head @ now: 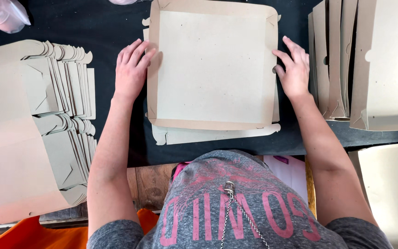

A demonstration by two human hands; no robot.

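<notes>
A square tray of grey-brown cardboard (pixel 213 64), its four sides folded up, lies on the black table (pixel 107 27) in front of me. My left hand (pixel 132 69) rests flat against its left wall, fingers spread. On the opposite side my right hand (pixel 293 67) touches the right wall with its fingertips. Neither hand grips anything. Under the tray lies a flat unfolded cardboard blank (pixel 217 133), its edge showing at the near side.
A fanned stack of flat cardboard blanks (pixel 33 124) fills the left side. Folded trays stand on edge in a row (pixel 346 60) at the right. A clear plastic bag (pixel 3 14) lies at the far left corner. Orange cloth (pixel 47 233) shows below.
</notes>
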